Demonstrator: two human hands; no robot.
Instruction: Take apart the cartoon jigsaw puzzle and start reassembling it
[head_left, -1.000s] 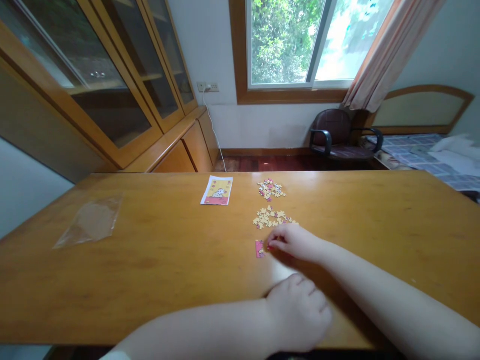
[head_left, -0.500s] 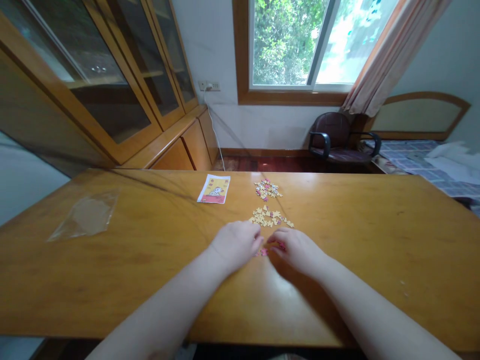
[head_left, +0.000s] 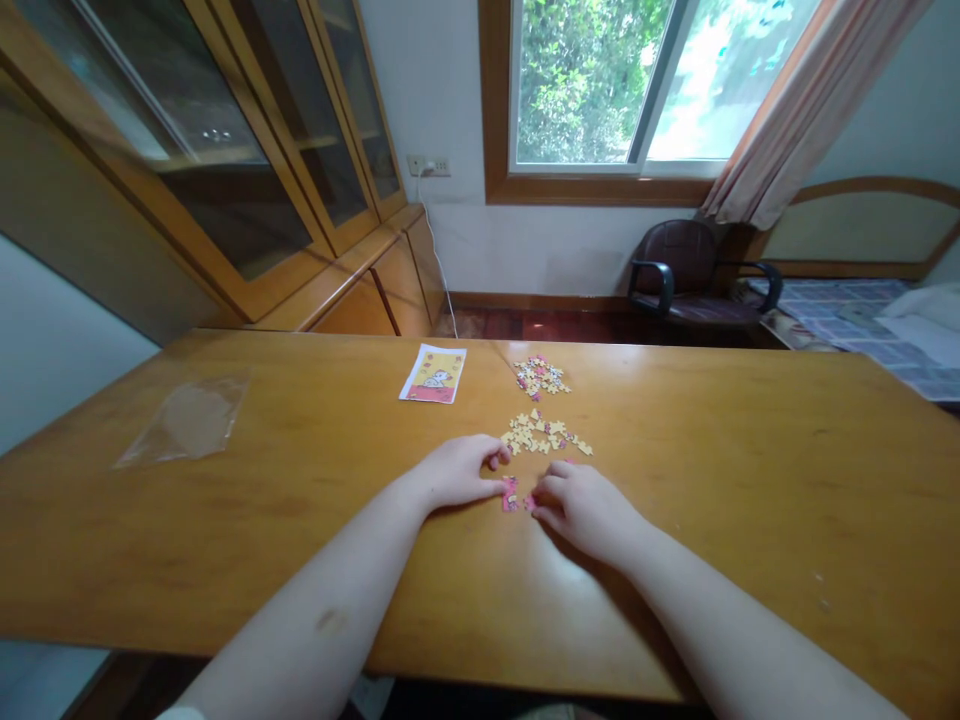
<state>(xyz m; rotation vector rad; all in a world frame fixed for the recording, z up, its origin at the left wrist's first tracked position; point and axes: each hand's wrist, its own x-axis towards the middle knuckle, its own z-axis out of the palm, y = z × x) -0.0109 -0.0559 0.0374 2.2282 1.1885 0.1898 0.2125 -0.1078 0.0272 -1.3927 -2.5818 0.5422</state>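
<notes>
Near the middle of the table (head_left: 750, 480), the joined red puzzle pieces (head_left: 510, 494) lie flat between both hands. The left hand (head_left: 457, 472) rests loosely curled, fingers slightly apart, its thumb touching their left edge. The right hand (head_left: 581, 505) has its fingertips drawn together at their right edge, actual grip unclear, with the loose yellow pieces (head_left: 545, 436) just beyond.

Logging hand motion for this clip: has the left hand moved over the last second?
Yes. The left hand has gone from the near edge of the table forward to the small pink puzzle section, just short of the yellow pieces.
</notes>
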